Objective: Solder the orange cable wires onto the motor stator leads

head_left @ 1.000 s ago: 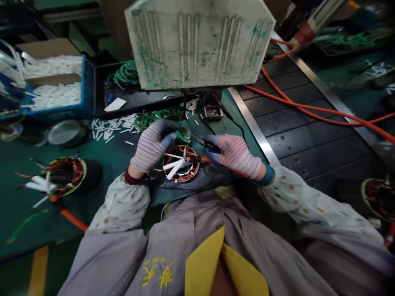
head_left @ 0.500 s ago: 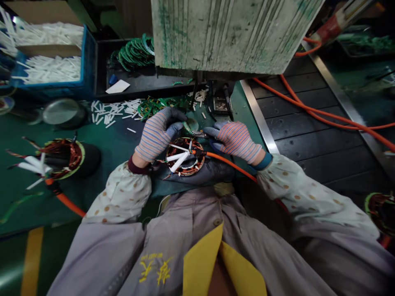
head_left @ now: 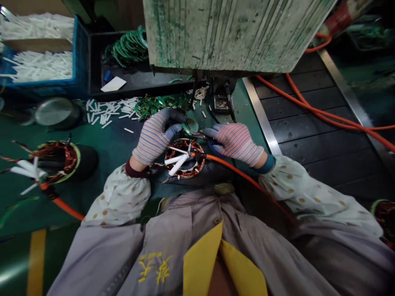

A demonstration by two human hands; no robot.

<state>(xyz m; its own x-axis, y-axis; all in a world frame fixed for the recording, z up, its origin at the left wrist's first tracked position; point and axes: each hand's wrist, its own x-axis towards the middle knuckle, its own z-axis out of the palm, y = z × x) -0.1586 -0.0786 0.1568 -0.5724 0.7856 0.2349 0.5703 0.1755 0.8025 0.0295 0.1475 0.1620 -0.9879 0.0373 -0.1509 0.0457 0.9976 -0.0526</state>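
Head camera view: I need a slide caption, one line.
Striped-gloved left hand and right hand over a copper-wound motor stator.

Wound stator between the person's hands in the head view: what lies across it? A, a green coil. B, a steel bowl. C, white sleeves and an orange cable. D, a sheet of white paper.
C: white sleeves lie across the copper-wound stator, between the gloved left hand and right hand, and an orange cable reaches onto it.
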